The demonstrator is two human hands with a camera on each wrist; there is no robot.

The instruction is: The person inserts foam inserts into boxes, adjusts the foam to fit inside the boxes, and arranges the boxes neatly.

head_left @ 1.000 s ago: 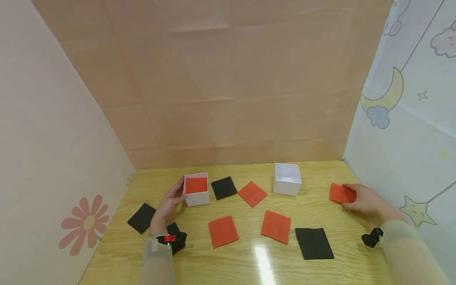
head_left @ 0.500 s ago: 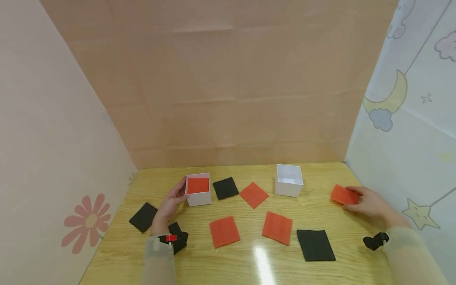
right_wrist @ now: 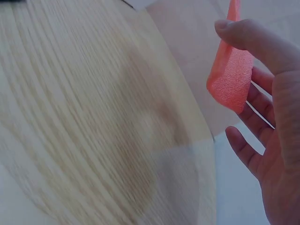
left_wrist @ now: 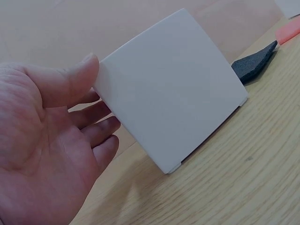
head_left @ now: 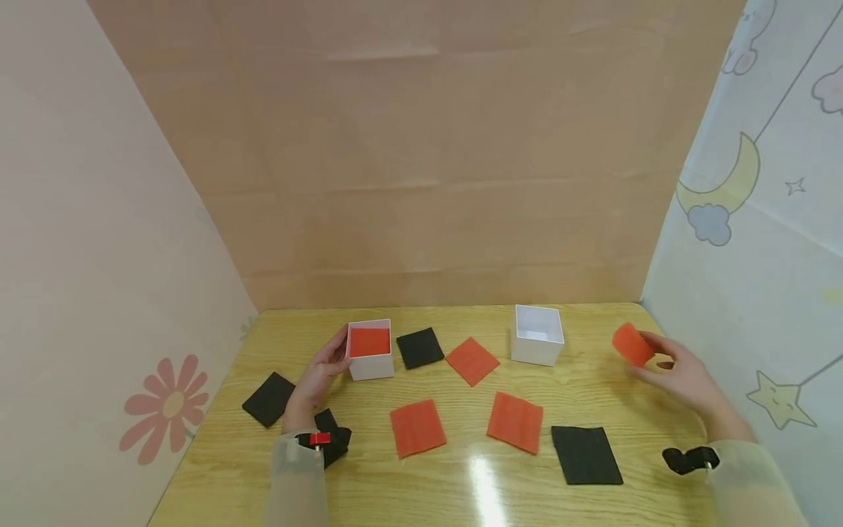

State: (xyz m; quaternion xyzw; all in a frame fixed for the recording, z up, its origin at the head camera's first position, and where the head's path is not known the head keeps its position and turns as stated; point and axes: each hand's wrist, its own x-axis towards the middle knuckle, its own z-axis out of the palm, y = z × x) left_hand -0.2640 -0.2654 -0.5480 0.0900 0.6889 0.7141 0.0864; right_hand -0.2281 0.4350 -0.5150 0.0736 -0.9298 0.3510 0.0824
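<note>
My left hand (head_left: pixel 323 372) holds the left side of a white box (head_left: pixel 372 366), thumb at its front corner and fingers along the side, as the left wrist view shows. A red cloth square (head_left: pixel 370 342) lies inside that box. Over at the right, my right hand (head_left: pixel 678 372) pinches another red cloth square (right_wrist: pixel 232 77) between thumb and fingers. This cloth is bent and raised above the table. A second white box (head_left: pixel 536 351), with a bare bottom visible, stands to the left of the right hand.
Across the wooden table (head_left: pixel 461 483) lie red squares (head_left: pixel 472 361) and black squares (head_left: pixel 420 348), spread flat. One black piece (head_left: pixel 332 439) is partly hidden by the left wrist camera. A brown sheet (head_left: pixel 435 146) rises behind, and patterned sheets flank both sides.
My right hand has lifted the red cloth square from the table, and the cloth has curved in its grip. The left hand stays at its box. The head view has shifted slightly.
</note>
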